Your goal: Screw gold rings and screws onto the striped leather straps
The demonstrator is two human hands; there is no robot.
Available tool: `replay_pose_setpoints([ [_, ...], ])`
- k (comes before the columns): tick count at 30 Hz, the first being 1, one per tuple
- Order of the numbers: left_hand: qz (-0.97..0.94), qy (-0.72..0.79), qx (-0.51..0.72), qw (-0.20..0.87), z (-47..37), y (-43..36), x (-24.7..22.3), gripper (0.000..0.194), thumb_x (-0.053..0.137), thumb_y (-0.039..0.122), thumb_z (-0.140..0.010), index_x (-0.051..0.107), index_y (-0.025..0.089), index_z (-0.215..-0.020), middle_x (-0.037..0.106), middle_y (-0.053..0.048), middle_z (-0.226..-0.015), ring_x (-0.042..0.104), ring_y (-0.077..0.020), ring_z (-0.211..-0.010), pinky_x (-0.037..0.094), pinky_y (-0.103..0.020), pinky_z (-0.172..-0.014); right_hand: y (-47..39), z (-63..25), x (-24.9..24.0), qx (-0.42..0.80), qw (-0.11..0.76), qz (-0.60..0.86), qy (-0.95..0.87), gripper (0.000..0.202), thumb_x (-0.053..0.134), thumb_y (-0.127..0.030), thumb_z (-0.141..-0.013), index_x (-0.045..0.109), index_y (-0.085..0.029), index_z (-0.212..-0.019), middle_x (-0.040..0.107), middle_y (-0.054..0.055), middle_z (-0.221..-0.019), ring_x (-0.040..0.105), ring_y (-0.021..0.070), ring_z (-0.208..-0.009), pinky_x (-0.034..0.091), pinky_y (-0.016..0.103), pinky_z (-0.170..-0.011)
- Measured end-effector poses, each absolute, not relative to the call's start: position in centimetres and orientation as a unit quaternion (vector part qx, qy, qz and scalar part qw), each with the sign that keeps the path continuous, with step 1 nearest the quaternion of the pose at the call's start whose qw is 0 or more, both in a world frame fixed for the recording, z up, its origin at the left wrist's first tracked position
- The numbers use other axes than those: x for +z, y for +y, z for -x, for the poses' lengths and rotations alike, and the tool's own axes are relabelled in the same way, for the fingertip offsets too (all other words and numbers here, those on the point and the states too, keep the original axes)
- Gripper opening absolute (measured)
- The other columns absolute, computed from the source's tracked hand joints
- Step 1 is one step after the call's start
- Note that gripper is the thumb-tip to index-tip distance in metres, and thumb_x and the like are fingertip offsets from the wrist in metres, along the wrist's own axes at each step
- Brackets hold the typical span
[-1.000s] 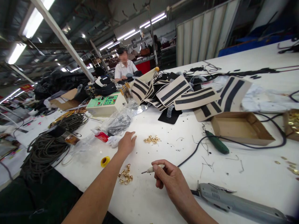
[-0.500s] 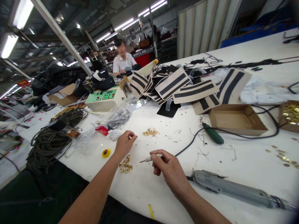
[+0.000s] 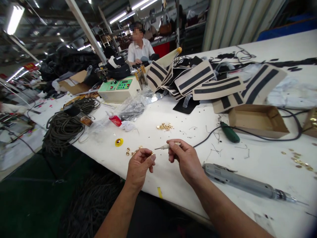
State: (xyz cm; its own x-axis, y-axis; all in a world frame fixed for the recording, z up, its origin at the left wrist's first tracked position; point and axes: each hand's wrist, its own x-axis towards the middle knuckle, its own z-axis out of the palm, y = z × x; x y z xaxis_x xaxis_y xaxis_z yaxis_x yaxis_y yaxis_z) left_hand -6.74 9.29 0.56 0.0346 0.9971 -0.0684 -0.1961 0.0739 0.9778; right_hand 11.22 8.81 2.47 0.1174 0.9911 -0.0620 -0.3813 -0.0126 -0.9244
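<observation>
Ceiling lights and metal posts fill the background above our white table (image 3: 170,178), and across it a person in a white shirt (image 3: 141,49) sits behind a machine with a green panel (image 3: 119,89). At the left we see a coil of dark cord (image 3: 60,132), then a red bottle (image 3: 115,121) and a yellow ring (image 3: 119,142). Next come a few loose gold fittings (image 3: 127,152), partly hidden behind our left hand (image 3: 140,165).

That hand has just come back from beside the farther gold pile (image 3: 165,126) toward our edge of the table, and a small gold piece (image 3: 153,154) now shows at its fingertips. By our judgement, this brings the piece within easy reach of the tool opposite, so both hands attend to one spot. Thumb and fingers are pinched together on the piece; the remaining fingers curl loosely.

Just to the right, the thin metal tip of a pale pen-like tool (image 3: 167,146) points at the piece; we cannot tell whether they touch. Our right hand (image 3: 184,158) is closed around its handle, apart from the left, its posture much as it was. Beyond it lie a grey power driver (image 3: 242,181), a green-handled tool (image 3: 230,133) and a cardboard tray (image 3: 257,123).
</observation>
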Motion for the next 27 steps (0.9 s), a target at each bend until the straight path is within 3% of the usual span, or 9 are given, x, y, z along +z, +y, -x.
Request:
replay_pose_setpoints([
  [8,-0.405,0.433,0.533,0.603,6.2,8.1,0.0,0.029,0.083,0.034,-0.082,0.066,0.018,-0.099,0.068,0.000,-0.080,0.058,-0.0094,-0.061,0.046,-0.018,-0.046,8.3,-11.2,3.2,0.526,0.591,0.460,-0.403,0.029,0.070,-0.048,-0.095,0.071,-0.020,-0.089,0.063,-0.002,-0.064,0.057,0.0131,-0.058,0.046,0.028,-0.060],
  [12,-0.460,0.512,0.512,0.513,6.2,7.9,-0.2,0.023,0.077,0.033,-0.086,0.068,0.017,-0.101,0.062,0.004,-0.070,0.055,-0.0081,-0.055,0.048,-0.019,-0.048,8.3,-11.1,3.2,0.521,0.578,0.471,-0.417,0.029,0.068,-0.048,-0.096,0.071,-0.020,-0.090,0.063,-0.003,-0.063,0.058,0.0135,-0.059,0.047,0.028,-0.061],
  [15,-0.499,0.558,0.492,0.444,6.0,7.7,-0.4,0.020,0.072,0.029,-0.086,0.068,0.018,-0.103,0.065,0.002,-0.083,0.057,-0.0068,-0.055,0.053,-0.020,-0.052,8.3,-11.1,3.2,0.519,0.571,0.478,-0.420,0.029,0.068,-0.048,-0.096,0.070,-0.020,-0.090,0.063,-0.003,-0.062,0.058,0.0136,-0.058,0.047,0.028,-0.061],
  [19,-0.573,0.567,0.474,0.355,6.0,7.7,-1.1,0.018,0.067,0.025,-0.090,0.071,0.021,-0.107,0.067,-0.002,-0.104,0.065,-0.0096,-0.071,0.057,-0.022,-0.059,8.2,-11.0,3.2,0.503,0.551,0.498,-0.442,0.029,0.068,-0.049,-0.095,0.071,-0.020,-0.091,0.064,-0.002,-0.061,0.060,0.0144,-0.059,0.049,0.028,-0.063],
  [22,-0.636,0.553,0.458,0.283,6.3,7.8,-1.2,0.018,0.066,0.021,-0.091,0.073,0.023,-0.108,0.067,-0.002,-0.105,0.067,-0.0116,-0.082,0.058,-0.022,-0.065,8.1,-10.9,3.2,0.467,0.529,0.524,-0.477,0.027,0.067,-0.046,-0.095,0.071,-0.020,-0.091,0.066,-0.002,-0.059,0.062,0.0150,-0.058,0.048,0.027,-0.062],
  [27,-0.684,0.545,0.439,0.204,6.7,8.0,-0.7,0.023,0.066,0.013,-0.089,0.073,0.022,-0.109,0.069,-0.002,-0.100,0.066,-0.0110,-0.078,0.055,-0.020,-0.061,7.9,-10.3,3.3,0.396,0.511,0.544,-0.535,0.018,0.065,-0.036,-0.094,0.070,-0.020,-0.086,0.068,-0.002,-0.063,0.061,0.0136,-0.056,0.044,0.026,-0.057],
])
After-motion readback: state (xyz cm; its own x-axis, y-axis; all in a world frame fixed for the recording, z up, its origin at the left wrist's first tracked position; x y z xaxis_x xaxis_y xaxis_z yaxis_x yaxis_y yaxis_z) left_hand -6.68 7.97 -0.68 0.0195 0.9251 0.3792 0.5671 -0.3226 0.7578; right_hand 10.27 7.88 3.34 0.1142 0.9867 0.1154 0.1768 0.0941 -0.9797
